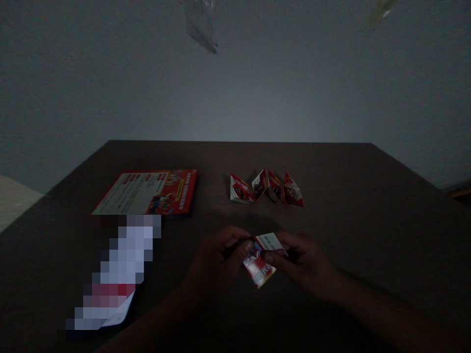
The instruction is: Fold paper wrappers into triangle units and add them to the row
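Fingers [245, 249] of both hands are grasping one small card [259, 272], and I see it held low over the near part of the desk [331, 171]. From its left edge the left hand [219, 262] pinches it, thumb flat on top, the other fingers curled beneath. The right hand [301, 260] grips the opposite side, its thumb pressed across the middle, pointing inward. The card looks like thin, stiff paper: a glossy red face with pale lettering catches a soft shine near its lower corner, while a paler, matte-looking panel with tiny print angles off at the top. I can't tell whether that panel is a fold or a second layer.

Beyond the hands, well clear of them, stands a zigzag of paper pieces [241, 189], creased into sharp little peaks and triangles, red and white, with crisp edges. Whether they are joined I cannot say.

Off to the person's left lies a flat, rectangular book [180, 191], red at one end with coloured figures, whitish with rows of text at the other. Nearer, a slim phone [119, 314] rests with its bright face mostly blurred into blocks, one rounded corner showing. Dark, faintly grained, the desk reaches toward a plain grey wall [294, 98], where a clear, crinkled plastic piece [200, 27] hangs.
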The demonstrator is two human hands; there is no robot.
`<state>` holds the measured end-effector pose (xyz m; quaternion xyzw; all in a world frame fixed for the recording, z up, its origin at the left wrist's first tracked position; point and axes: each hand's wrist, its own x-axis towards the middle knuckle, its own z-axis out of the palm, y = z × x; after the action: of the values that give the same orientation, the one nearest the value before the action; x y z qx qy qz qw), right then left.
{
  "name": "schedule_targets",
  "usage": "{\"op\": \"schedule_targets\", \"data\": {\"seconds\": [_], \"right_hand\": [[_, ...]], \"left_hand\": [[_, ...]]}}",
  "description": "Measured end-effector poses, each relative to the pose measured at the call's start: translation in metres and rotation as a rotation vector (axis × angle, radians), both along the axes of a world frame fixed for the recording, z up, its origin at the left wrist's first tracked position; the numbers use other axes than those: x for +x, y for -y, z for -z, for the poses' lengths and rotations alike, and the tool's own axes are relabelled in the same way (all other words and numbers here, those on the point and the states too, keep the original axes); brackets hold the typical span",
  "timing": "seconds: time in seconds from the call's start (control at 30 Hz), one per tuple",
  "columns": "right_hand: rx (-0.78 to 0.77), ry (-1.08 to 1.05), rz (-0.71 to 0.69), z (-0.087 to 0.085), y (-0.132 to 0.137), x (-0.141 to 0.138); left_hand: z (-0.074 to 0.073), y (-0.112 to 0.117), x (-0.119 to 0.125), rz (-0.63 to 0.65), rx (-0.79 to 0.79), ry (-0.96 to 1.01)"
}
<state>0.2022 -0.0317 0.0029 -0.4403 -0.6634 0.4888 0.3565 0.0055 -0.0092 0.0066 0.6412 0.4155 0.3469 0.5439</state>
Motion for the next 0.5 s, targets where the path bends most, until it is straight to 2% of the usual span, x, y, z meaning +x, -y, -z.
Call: {"op": "schedule_targets", "data": {"seconds": [0.17,0.37,0.5], "right_hand": [[0.034,0.049,0.025,0.0011,-0.0007,0.001],[0.001,0.041,0.022,0.0015,-0.0002,0.0036],[-0.023,0.0,0.001,0.0017,0.001,0.0041]], "left_hand": [[-0.0045,0.0002,0.0017,0.015,-0.013,-0.007],[-0.0054,0.0016,0.0033,0.102,-0.028,0.029],[0.0,0.0017,0.0017,0.05,0.006,0.001]]}}
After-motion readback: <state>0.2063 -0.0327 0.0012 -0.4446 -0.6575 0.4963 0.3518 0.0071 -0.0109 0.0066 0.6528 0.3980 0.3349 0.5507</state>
